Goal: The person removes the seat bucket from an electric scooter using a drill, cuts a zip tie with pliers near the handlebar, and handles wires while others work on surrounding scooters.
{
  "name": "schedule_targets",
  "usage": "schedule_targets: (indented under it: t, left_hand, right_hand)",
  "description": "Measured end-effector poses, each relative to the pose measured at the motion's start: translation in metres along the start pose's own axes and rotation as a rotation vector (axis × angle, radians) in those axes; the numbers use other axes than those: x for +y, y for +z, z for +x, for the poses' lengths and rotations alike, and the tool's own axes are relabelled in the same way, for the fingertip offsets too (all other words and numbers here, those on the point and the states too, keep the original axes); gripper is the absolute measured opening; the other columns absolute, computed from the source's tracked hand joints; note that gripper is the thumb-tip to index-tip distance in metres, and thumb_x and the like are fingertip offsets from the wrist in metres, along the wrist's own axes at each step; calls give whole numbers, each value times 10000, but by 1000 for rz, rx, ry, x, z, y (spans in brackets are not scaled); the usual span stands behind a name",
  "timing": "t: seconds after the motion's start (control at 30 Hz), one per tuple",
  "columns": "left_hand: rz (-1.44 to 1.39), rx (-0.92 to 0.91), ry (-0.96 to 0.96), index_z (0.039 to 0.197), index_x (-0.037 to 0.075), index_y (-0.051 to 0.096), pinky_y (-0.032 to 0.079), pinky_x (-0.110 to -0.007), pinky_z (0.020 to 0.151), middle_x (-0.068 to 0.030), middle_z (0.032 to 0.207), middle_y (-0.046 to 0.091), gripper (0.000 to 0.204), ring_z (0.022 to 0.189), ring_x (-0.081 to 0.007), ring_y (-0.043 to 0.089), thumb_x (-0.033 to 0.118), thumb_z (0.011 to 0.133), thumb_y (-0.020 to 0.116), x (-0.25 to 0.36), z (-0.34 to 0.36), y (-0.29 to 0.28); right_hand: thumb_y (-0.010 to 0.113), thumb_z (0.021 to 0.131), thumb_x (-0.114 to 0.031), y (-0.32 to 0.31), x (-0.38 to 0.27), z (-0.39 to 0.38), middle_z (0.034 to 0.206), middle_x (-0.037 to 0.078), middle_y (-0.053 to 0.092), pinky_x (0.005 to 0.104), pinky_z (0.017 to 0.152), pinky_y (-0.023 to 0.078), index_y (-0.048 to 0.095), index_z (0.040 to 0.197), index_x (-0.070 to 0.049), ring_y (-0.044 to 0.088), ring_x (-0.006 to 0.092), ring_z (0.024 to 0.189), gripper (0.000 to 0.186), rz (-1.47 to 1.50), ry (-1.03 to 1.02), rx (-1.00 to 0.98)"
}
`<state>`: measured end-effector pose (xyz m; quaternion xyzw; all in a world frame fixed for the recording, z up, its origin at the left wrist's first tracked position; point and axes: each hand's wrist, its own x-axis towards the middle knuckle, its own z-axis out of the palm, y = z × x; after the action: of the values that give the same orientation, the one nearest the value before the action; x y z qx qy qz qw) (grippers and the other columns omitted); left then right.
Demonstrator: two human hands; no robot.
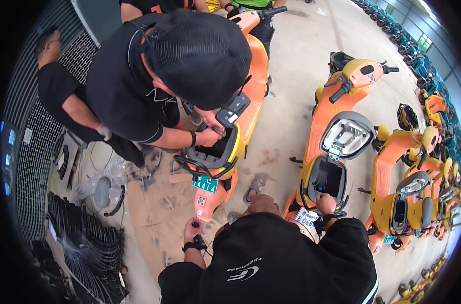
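Note:
My left hand (192, 230) is closed around a small black round part (195, 224), just behind the tail of an orange scooter (210, 202). My right hand (325, 202) has its fingers curled at the near rim of an open storage compartment (325, 177) on a second orange and yellow scooter (321, 126); what they grip is hidden. That scooter's seat (346, 136) is tipped up, showing its pale underside. Below my right hand is a white licence plate (306, 218). On the first scooter, a green plate (205, 183) sits above the tail.
A co-worker in a black cap (200, 50) bends over the first scooter, both hands at its open compartment (215, 152). Another person (71, 96) stands at the left. Black curved parts (86, 248) lie piled beside cardboard (152, 213). More scooters (402, 187) line the right.

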<state>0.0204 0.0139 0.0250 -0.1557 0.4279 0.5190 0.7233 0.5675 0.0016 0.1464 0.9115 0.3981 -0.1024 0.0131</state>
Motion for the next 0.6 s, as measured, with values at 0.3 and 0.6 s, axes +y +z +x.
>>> schedule_targets:
  t: [0.3, 0.6]
  left_hand:
    - [-37, 56, 5, 702, 67, 497, 464, -295, 670, -29, 625, 513, 116, 619, -152, 517, 149, 784, 501, -1, -5, 1]
    - [-131, 13, 34, 666, 45, 485, 464, -284, 672, -41, 619, 499, 132, 627, -168, 509, 121, 773, 484, -9, -4, -15]
  right_hand:
    - [478, 710, -275, -12, -16, -5, 754, 167, 604, 393, 674, 467, 645, 758, -70, 582, 328, 726, 269, -4, -12, 3]
    - [473, 724, -288, -15, -16, -9, 781, 167, 607, 385, 672, 467, 644, 785, -67, 586, 322, 736, 286, -12, -8, -30]
